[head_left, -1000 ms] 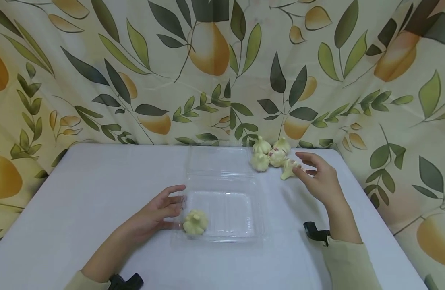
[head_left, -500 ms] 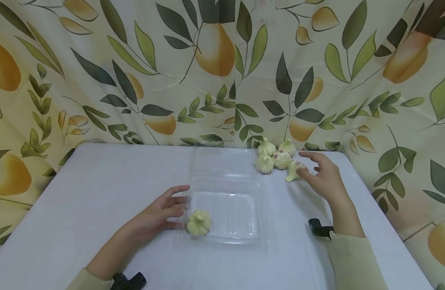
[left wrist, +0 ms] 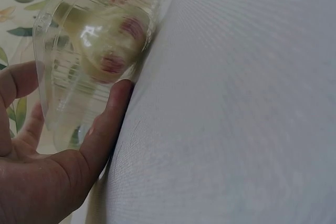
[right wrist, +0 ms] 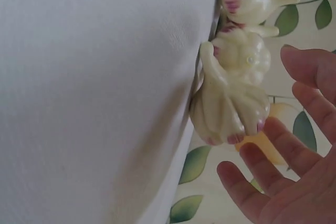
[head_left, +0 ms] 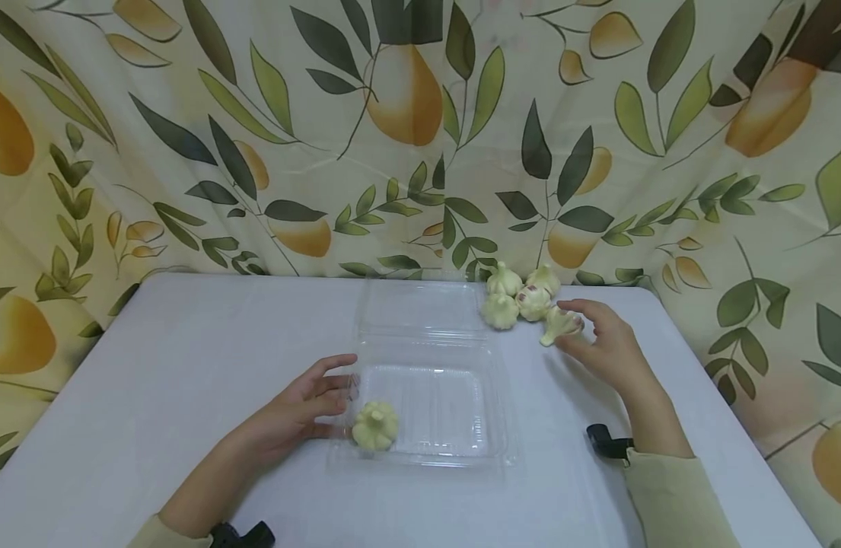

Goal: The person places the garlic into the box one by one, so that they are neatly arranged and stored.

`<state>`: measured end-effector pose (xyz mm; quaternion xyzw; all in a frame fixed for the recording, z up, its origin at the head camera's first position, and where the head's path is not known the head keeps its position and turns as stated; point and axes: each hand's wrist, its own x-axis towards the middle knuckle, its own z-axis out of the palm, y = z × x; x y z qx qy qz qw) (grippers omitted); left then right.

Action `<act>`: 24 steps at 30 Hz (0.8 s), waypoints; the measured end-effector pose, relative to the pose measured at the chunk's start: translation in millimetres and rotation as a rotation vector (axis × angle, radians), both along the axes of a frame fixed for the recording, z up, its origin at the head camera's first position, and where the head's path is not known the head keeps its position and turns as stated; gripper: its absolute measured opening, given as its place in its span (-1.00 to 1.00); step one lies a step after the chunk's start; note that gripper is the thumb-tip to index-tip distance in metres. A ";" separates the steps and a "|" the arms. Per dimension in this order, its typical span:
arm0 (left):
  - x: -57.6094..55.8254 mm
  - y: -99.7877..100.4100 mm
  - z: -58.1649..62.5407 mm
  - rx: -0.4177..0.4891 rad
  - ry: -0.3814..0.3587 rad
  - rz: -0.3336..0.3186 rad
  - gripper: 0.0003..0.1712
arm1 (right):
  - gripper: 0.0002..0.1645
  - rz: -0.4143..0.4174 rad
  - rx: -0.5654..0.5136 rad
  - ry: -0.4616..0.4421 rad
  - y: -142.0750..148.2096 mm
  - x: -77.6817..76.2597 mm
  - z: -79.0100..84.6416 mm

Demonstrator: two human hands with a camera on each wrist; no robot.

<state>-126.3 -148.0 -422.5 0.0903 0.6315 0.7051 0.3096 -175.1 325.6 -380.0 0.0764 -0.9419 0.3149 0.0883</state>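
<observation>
A clear plastic clamshell box point(head_left: 434, 460) lies unfolded on the table, its lid at the far side. One pale garlic bulb point(head_left: 375, 426) sits in the box's near left corner; the left wrist view shows purple marks on it through the plastic. Against the box's left wall rests my left hand point(head_left: 300, 407), fingers extended, one low by the tabletop. My right hand point(head_left: 608, 346) is spread at the right of another garlic bulb point(right wrist: 231, 108), the nearest of a cluster. Thumb and fingers stand around that bulb without gripping it; whether a fingertip touches it, I cannot tell.
Several more garlic bulbs point(head_left: 500, 310) are bunched at the table's back edge, right of the lid. A white cloth covers the table point(head_left: 201, 365). Behind it hangs a curtain point(head_left: 256, 152) printed with leaves and fruit.
My right hand has shifted slightly down and its fingers have come nearer the closest loose bulb. The left hand stays at the box. The head view has shifted slightly.
</observation>
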 end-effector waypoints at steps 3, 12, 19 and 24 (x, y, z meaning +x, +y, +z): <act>-0.8 0.0 -0.1 0.002 0.006 0.000 -0.19 | -0.33 0.013 -0.009 -0.017 -2.1 -0.9 -1.5; -1.1 0.3 0.1 0.015 0.011 -0.002 -0.18 | -0.36 0.016 0.015 -0.076 -4.9 -1.3 -0.5; -1.2 1.2 -1.4 0.029 -0.004 0.003 -0.18 | -0.32 -0.046 0.054 -0.144 -1.4 1.9 0.5; 0.1 1.5 -1.4 0.027 -0.006 0.005 -0.18 | -0.33 -0.122 0.049 -0.194 3.3 2.8 1.0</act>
